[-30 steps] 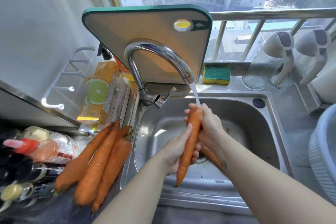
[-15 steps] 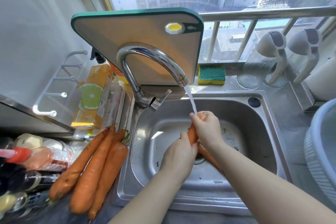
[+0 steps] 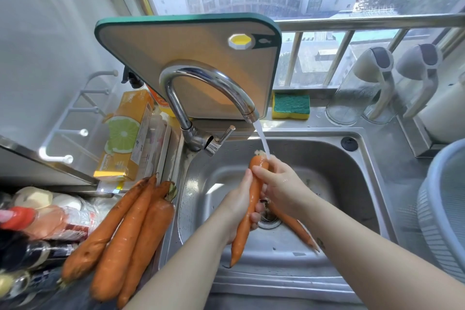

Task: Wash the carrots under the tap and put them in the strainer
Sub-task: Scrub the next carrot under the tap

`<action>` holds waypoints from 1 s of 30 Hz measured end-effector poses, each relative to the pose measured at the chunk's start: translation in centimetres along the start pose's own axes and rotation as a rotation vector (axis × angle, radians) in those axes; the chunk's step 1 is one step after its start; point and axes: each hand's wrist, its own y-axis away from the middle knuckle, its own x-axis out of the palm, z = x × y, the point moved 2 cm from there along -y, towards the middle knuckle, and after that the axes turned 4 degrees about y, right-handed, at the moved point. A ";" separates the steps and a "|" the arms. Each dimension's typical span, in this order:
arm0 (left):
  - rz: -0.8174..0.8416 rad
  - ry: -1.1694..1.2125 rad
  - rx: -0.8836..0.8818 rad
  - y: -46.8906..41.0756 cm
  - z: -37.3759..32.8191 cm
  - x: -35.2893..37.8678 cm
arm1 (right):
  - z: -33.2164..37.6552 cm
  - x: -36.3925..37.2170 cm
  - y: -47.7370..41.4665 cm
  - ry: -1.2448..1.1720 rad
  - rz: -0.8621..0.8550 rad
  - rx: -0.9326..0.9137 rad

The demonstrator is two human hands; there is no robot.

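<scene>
Two bare hands hold one long orange carrot (image 3: 242, 233) over the stainless-steel sink basin (image 3: 334, 158).

- Left hand (image 3: 237, 205): fingers curled round the carrot's middle, gripping it.
- Right hand (image 3: 281, 183): fingers wrapped round the carrot near its thick upper end; skin looks wet.
- Carrot attitude: steeply tilted, thick end up, thin tip pointing down toward the near wall of the basin. It is clear of the basin floor.
- Curved chrome tap (image 3: 208, 88): running. The thin water stream (image 3: 261, 141) lands at the carrot's top end, beside the right fingers.
- Second, thinner orange carrot (image 3: 295, 228): lies on the basin floor by the drain, partly hidden under the right forearm.
- Grey-blue slotted plastic strainer (image 3: 437, 211): stands on the steel bench (image 3: 392, 178) right of the sink, cut off by the picture edge. Cannot tell what is inside it.
- Pile of large unwashed orange carrots (image 3: 125, 234): on the bench left of the sink, lying side by side, stem ends toward the wall. At least three; a further one is partly covered.

Surroundings: a tan cutting board with a green rim (image 3: 188, 57) leans upright behind the tap. A green-and-yellow sponge (image 3: 291, 106) sits on the ledge behind the sink. An orange carton printed with a lime slice (image 3: 125, 133) stands left of the tap. Two clear jars with grey lids (image 3: 364, 88) stand at the window.
</scene>
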 end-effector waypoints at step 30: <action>-0.335 -1.157 0.534 0.1 0.4 0.6 | 0.3 0.0 -0.5 0.262 -0.529 -0.124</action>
